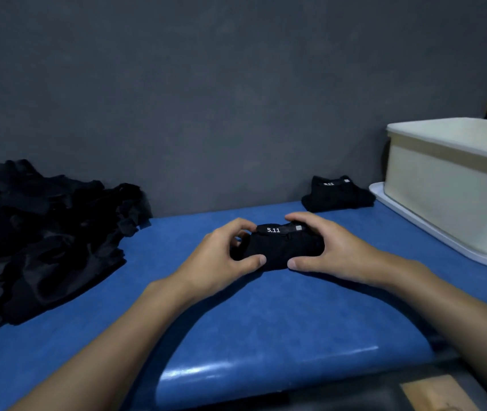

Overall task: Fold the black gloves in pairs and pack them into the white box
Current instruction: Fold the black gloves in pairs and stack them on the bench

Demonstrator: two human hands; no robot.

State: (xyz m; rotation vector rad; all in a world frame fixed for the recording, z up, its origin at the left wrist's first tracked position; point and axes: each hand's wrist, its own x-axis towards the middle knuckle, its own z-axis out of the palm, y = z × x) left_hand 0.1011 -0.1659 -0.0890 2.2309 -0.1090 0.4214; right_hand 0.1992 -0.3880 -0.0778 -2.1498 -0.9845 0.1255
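Both hands on one folded glove bundle (281, 247), sitting on the blue table (266, 315) roughly mid-width, well apart from everything else

- left hand (224, 256): clamped round the bundle's left end, thumb on the near edge, fingers (238, 225) curled over the far side
- right hand (325, 247): same grip on the right end, thumb tip against the near edge, fingers wrapped over the top
- bundle is compact and black, with a white "5.11" label (273, 230) facing up along its far edge; underside looks to be touching the table
- second folded pair (337, 194) lies at the back of the table against the grey wall (206, 99), just beside the box's tray, same label showing on top
- loose glove pile (43, 241): unfolded black gloves heaped at the left, running from the wall down to the near left edge
- white box (450, 185): far right, standing on a flat white tray (432, 229) (could be its lid, cannot tell); inside of the box not visible from this angle

Forearms come in from the bottom corners, bare
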